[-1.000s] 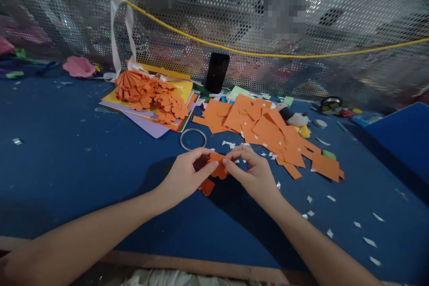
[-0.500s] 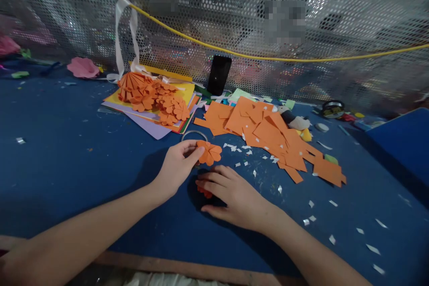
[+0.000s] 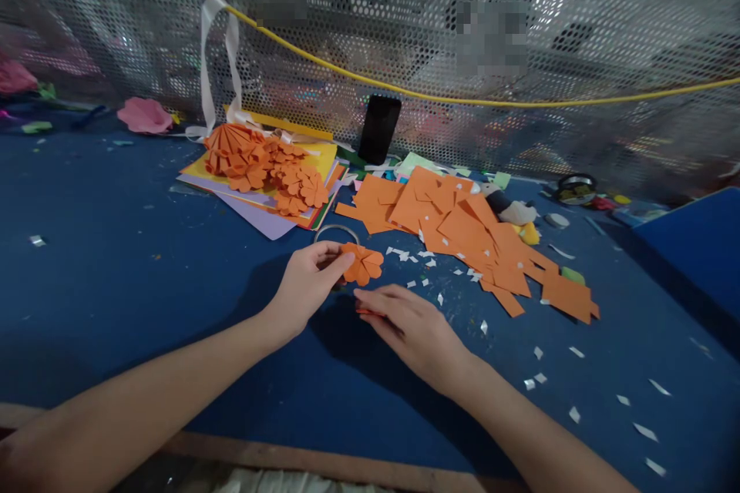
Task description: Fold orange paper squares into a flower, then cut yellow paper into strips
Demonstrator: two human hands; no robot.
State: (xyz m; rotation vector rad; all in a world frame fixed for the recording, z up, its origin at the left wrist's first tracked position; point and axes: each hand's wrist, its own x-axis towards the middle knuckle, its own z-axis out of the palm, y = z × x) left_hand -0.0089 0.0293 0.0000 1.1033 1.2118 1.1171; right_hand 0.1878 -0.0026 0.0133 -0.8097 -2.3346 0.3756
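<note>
My left hand [image 3: 305, 285] pinches an orange paper flower [image 3: 362, 263] by its edge, holding it just above the blue table [image 3: 116, 269]. My right hand [image 3: 410, 327] is below and to the right of it, fingers together and closed on a small orange paper piece [image 3: 365, 312] whose edge barely shows under the fingertips. A spread of cut orange paper squares [image 3: 462, 227] lies right of the hands. More finished orange flowers [image 3: 271, 166] sit on a stack of coloured sheets [image 3: 260, 212] to the upper left.
A clear tape ring [image 3: 335, 229] lies just behind my left hand. A black phone [image 3: 378, 129] leans on the perforated mesh wall [image 3: 405, 31]. A yellow cord [image 3: 405, 88] crosses the mesh. White scraps [image 3: 537, 354] dot the table. A pink flower [image 3: 144, 115] lies far left.
Both hands held the flower together a second ago. My right hand then let go, dropped to the orange piece on the table and now lifts it. The left keeps the flower.
</note>
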